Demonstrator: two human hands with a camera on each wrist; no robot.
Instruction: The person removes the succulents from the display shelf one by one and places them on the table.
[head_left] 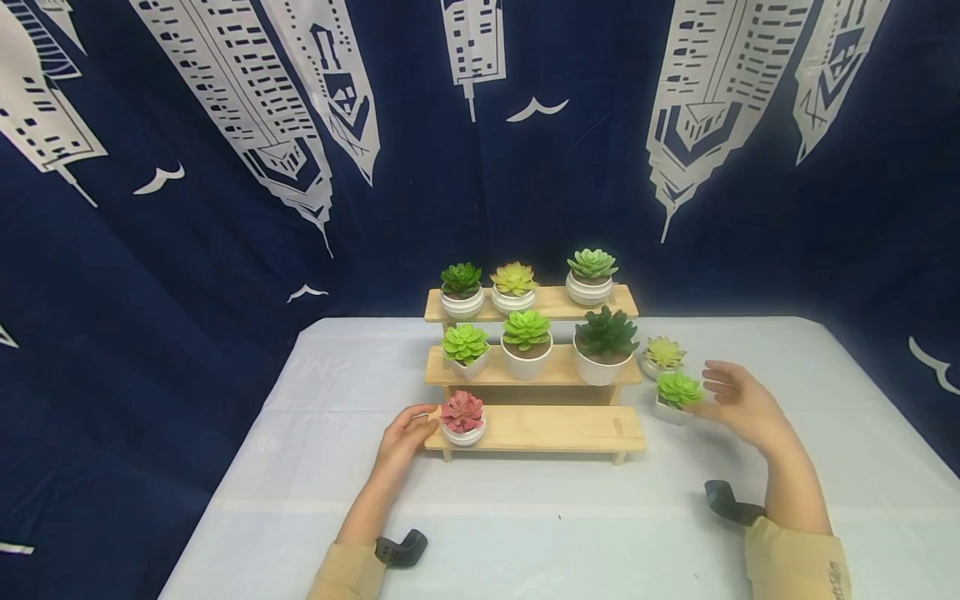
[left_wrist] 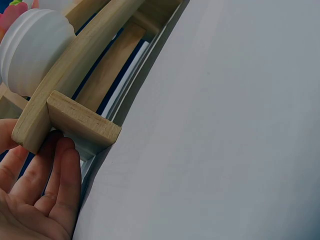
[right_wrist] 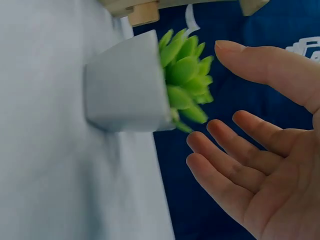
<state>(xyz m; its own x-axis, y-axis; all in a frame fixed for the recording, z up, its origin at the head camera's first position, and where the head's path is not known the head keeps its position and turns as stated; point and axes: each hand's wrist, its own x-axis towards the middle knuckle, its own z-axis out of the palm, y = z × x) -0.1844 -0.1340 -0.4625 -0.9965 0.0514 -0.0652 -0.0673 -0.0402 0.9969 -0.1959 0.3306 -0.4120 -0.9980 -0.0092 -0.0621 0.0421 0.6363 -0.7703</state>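
Currently we have counter (head_left: 540,525), wooden stand (head_left: 555,427) on it. Our left hand (head_left: 405,435): fingers clamped on stand's lower left end. Our right hand (head_left: 744,407): fingers apart, near square-potted green succulent (head_left: 678,392) on counter, right of stand.

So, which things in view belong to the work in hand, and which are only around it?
Work in hand:
tiered wooden stand, held by the left hand
seven succulents on it
two succulents beside it, near the right hand

Only around it:
patterned curtain
dark wrist devices
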